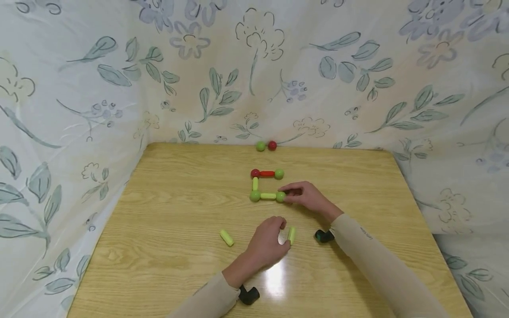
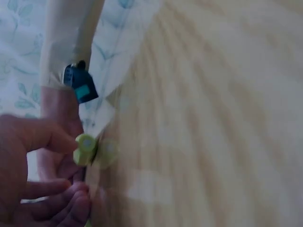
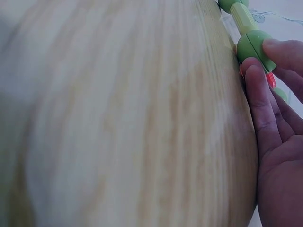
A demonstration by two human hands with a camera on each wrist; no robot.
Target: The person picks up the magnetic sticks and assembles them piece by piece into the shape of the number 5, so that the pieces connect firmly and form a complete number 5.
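With thumb and fingertips, my right hand pinches a green ball, also seen in the right wrist view. A yellow-green rod links it to another green ball. From there a second yellow-green rod runs to a dark red ball, then a red rod to a green ball. Nearer, my left hand has its thumb at a loose yellow-green rod, its fingers spread apart from the thumb. In the left wrist view that rod's end shows beside the thumb tip.
Another loose yellow-green rod lies left of the left hand. A loose green ball and red ball sit at the wooden table's back edge, against a flower-patterned cloth. Black wrist devices are at both wrists.
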